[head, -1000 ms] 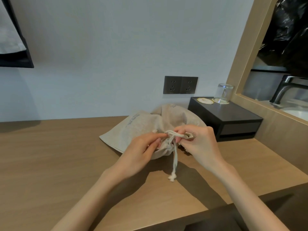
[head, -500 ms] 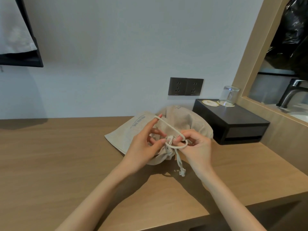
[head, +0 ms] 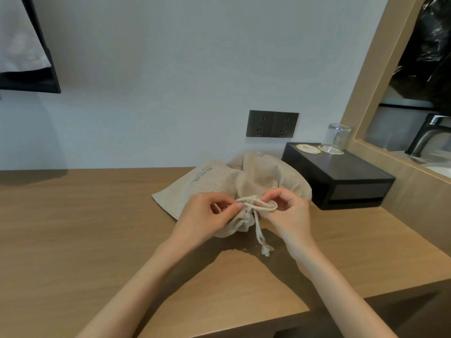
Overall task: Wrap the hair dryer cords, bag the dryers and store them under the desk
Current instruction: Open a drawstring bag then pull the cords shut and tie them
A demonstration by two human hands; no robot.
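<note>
i watch the left hand (head: 207,213) and right hand (head: 290,213) each pinch the off-white cotton drawstring (head: 258,207) at the gathered mouth of the bulging beige cloth pouch (head: 268,176), which lies on the light wooden desk (head: 85,228). if either pinch slips, i reckon the half-made loop springs loose and the mouth reopens.

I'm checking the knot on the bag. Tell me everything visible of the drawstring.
The drawstring is off-white twisted cord, cotton-like. It cinches the gathered neck of the beige cloth bag and forms a sideways loop between the hands. The left hand pinches one end; the right hand holds the other. Its tails hang to the wooden desk, ending in a frayed knot.
</note>
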